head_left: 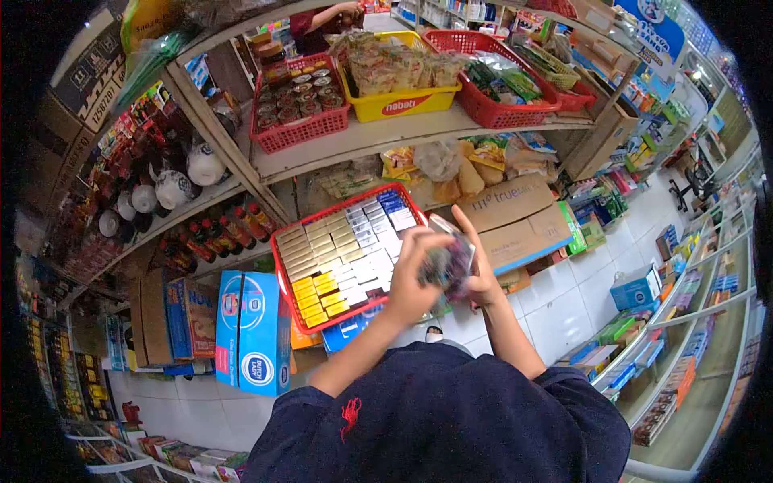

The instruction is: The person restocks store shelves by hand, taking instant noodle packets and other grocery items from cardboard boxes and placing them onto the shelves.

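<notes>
In front of my chest, my left hand (415, 278) has its fingers curled round a dark bundle (451, 270) with purple and green patches, blurred by motion. My right hand (481, 266) grips the same bundle from the other side, one finger stretched upward along it. A pale edge shows at its top; its exact kind I cannot make out. Just beyond my left hand is a red plastic basket (280, 278) holding rows of small boxes like cigarette packs (322, 249), in gold, white, yellow and blue.
A blue Dutch Lady carton (254, 334) stands left of the basket, a brown cardboard box (515, 221) to its right. The shelf above bears a red basket of jars (299, 101), a yellow Nabati basket (407, 105) and another red basket (515, 113). A person's arm (326, 16) shows behind. Glass shelving (684, 354) stands right.
</notes>
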Demonstrator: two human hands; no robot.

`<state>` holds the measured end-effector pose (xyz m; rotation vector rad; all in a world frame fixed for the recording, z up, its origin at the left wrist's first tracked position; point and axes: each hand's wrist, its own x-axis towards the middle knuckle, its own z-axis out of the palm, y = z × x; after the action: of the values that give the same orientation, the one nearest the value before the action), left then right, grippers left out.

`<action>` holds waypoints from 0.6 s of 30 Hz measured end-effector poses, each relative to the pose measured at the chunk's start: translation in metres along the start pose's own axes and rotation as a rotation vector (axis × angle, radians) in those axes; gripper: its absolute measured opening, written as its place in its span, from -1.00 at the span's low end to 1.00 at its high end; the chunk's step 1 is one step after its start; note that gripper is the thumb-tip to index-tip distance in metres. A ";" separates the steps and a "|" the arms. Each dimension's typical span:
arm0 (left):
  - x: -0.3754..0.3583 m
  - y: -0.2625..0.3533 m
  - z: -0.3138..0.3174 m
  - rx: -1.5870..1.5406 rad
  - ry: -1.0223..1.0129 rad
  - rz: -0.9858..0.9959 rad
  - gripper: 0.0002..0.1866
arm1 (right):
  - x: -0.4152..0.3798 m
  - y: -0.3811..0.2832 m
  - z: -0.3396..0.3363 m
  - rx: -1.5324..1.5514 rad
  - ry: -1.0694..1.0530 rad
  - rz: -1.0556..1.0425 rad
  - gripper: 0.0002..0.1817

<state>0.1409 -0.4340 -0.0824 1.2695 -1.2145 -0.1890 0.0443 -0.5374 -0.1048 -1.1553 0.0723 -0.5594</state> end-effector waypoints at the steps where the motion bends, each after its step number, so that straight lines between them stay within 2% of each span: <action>1: 0.000 0.001 0.002 0.005 0.000 0.012 -0.50 | 0.000 0.000 0.000 0.010 0.037 0.056 0.26; 6: 0.004 -0.030 0.002 -0.033 0.148 -0.230 -0.56 | -0.009 -0.018 0.012 -0.109 0.031 0.054 0.24; 7: 0.001 -0.030 0.005 -0.096 0.178 -0.243 -0.57 | -0.009 -0.019 0.014 -0.192 0.051 0.033 0.24; 9: -0.008 -0.019 0.009 -0.116 0.133 -0.131 -0.54 | -0.006 -0.011 0.006 -0.138 0.059 0.020 0.22; 11: -0.006 0.002 0.005 -0.049 0.031 -0.066 -0.55 | -0.007 -0.007 0.004 0.026 0.095 0.122 0.22; 13: -0.002 -0.012 0.003 -0.081 0.014 -0.045 -0.55 | -0.011 -0.006 0.008 -0.007 0.084 0.094 0.20; 15: 0.000 -0.035 0.002 -0.081 0.087 -0.289 -0.55 | -0.013 -0.008 0.010 -0.020 0.065 0.049 0.16; 16: -0.002 -0.038 0.004 -0.128 0.104 -0.330 -0.54 | -0.012 -0.005 0.010 -0.022 0.110 0.061 0.19; 18: -0.004 -0.028 0.013 -0.144 0.065 -0.247 -0.54 | -0.008 0.000 0.002 -0.030 0.141 0.061 0.22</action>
<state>0.1433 -0.4495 -0.1093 1.2866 -0.9691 -0.4056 0.0383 -0.5323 -0.1058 -1.1384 0.2367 -0.5871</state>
